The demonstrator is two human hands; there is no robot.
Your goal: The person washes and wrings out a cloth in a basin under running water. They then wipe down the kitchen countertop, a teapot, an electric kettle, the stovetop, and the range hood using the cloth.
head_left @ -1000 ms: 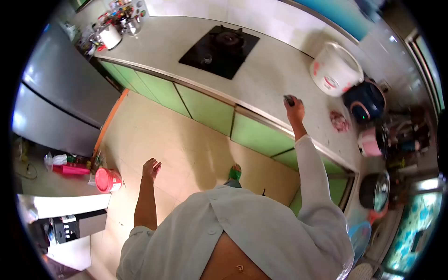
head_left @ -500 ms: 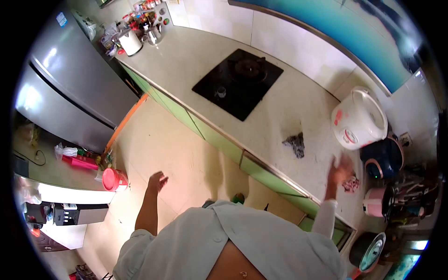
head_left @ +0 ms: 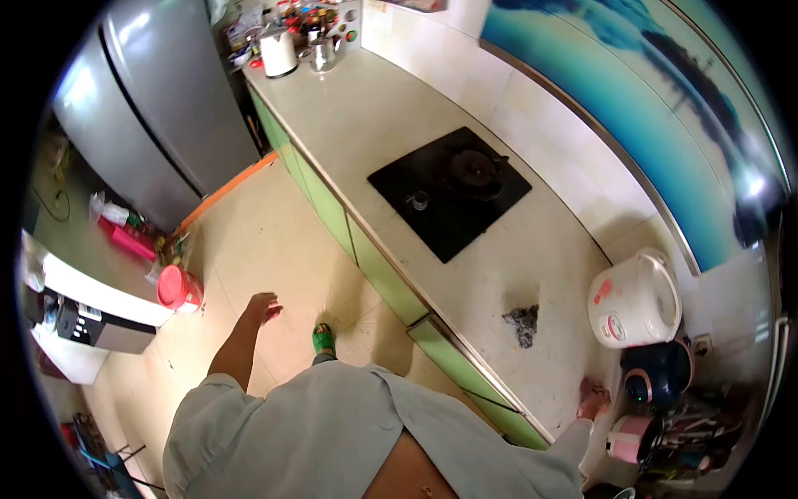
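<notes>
Lying at four o'clock on the counter (head_left: pixel 490 279), the crumpled pink thing (head_left: pixel 593 386) sits by the right hand (head_left: pixel 593 405), toward its twelve; I can't tell if fingers grip it. The left hand (head_left: pixel 266 306), farther away, hangs empty, loosely bent.

The left grip (head_left: pixel 267 308), a bare hand with loosely curled fingers, hangs out from the body, its uncovered forearm (head_left: pixel 236 345) slanting forward. The right grip (head_left: pixel 593 405), also a bare hand, reaches outward from a pale grey sleeve (head_left: pixel 572 442), finger pose unclear.
</notes>
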